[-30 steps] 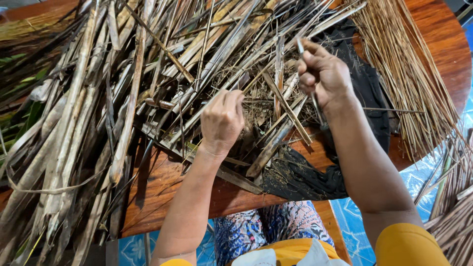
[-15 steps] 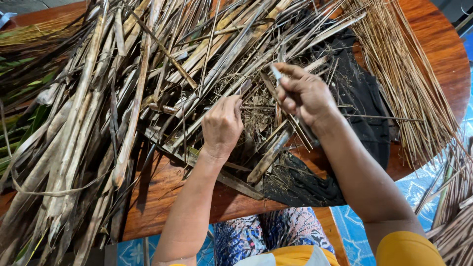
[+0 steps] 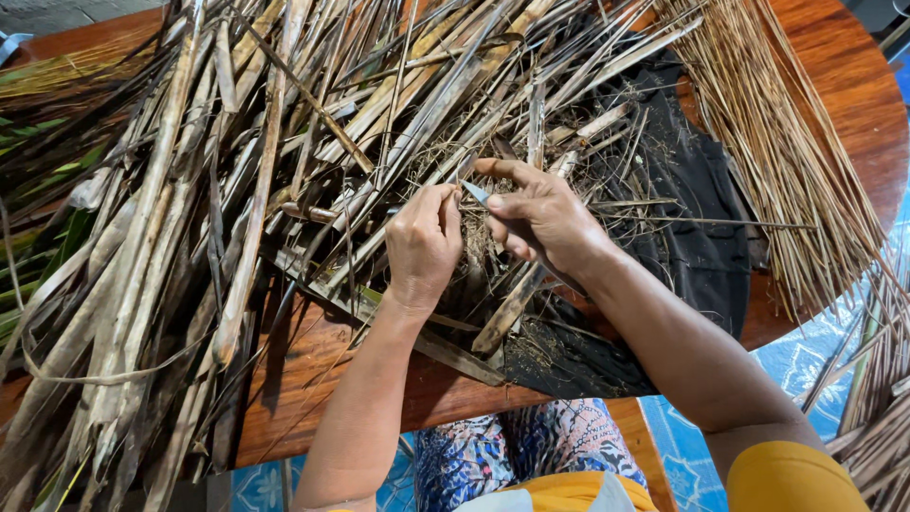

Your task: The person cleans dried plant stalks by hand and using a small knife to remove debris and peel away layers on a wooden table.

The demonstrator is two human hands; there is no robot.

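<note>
at nine o'clock on the round wooden table (image 3: 834, 57), a heap of dried palm leaves (image 3: 171, 246) fans from the near left edge up toward twelve, a few green leaves (image 3: 38, 246) at its far left rim. toward the centre, the left hand (image 3: 424, 248) comes up from six o'clock on a straight forearm, knuckles to the camera, its fingers curled shut and pinching a thin leaf strip (image 3: 417, 204) at the thumb. just beside it, at about three o'clock from that hand, the right hand (image 3: 540, 220) reaches in from five o'clock with the wrist bent, index finger stretched out over the top, the other fingers folded round a small knife (image 3: 476, 192) whose pale blade points at the left thumb; the two hands are almost touching. under them lies a black cloth (image 3: 692, 237), spread toward three o'clock. at one to three o'clock a bundle of thin bare leaf ribs (image 3: 787, 161) runs over the table's edge. no packages, labels or signs show.
</note>
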